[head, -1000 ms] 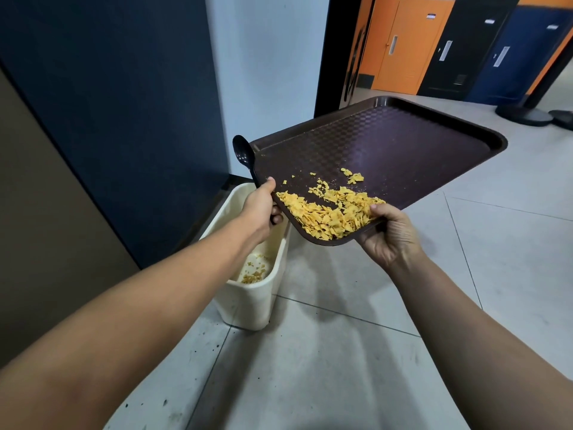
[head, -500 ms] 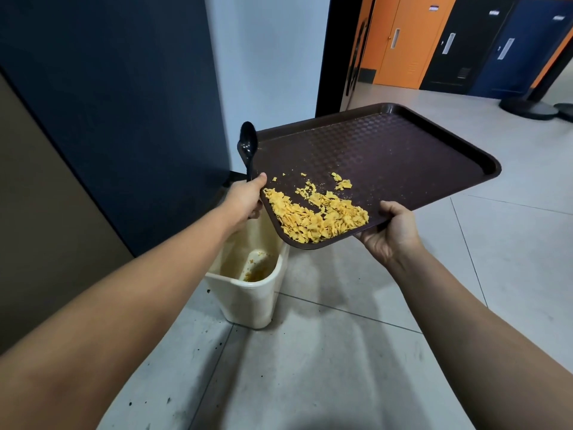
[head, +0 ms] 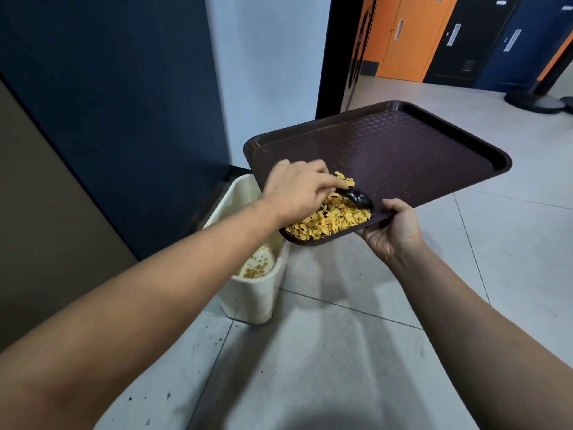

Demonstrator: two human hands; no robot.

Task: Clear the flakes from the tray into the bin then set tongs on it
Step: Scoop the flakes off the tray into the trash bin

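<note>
Left hand [head: 299, 189] fingers curled round black spoon [head: 359, 198], bowl in yellow flakes [head: 330, 220], right hand [head: 392, 229] gripping brown tray [head: 403, 150] edge at 6 o'clock, white bin [head: 254, 293] below at 8 o'clock.

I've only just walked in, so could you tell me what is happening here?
A person is scraping flakes off a brown tray. The right hand holds the tray's near edge, tilted over a white bin. The left hand holds a black spoon in the pile. Some flakes already lie in the bin.
</note>
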